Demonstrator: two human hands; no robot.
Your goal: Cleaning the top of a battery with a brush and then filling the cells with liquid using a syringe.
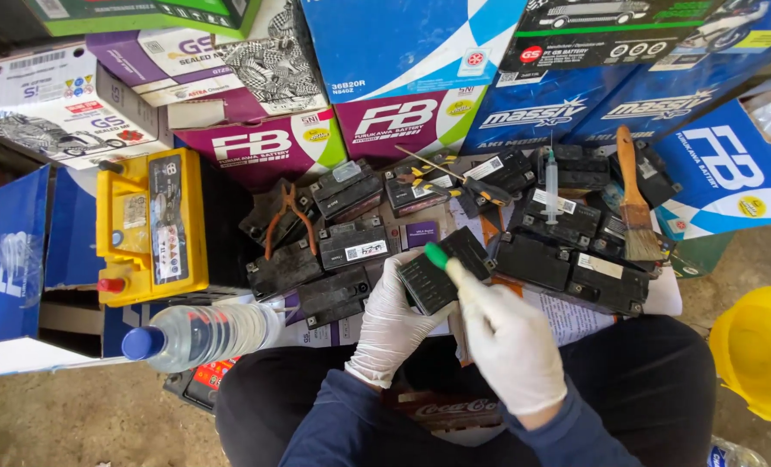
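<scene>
Both my hands wear white gloves. My left hand [391,316] grips a small black battery [426,284] from its left side, holding it tilted above my lap. My right hand [508,337] holds a tool with a green handle tip [437,256]; the tip rests against the battery's top edge, and the tool's working end is hidden. Several more small black batteries [537,255] lie in a heap just beyond my hands. Dark trousers and blue sleeves fill the bottom of the view.
A yellow battery [152,223] stands at the left. A clear bottle with a blue cap [199,335] lies beside my left knee. Pliers [290,212], a screwdriver [433,177], a syringe [551,182] and a brush [634,203] rest on the heap. Cardboard boxes [403,78] line the back; a yellow funnel-like container [761,350] sits right.
</scene>
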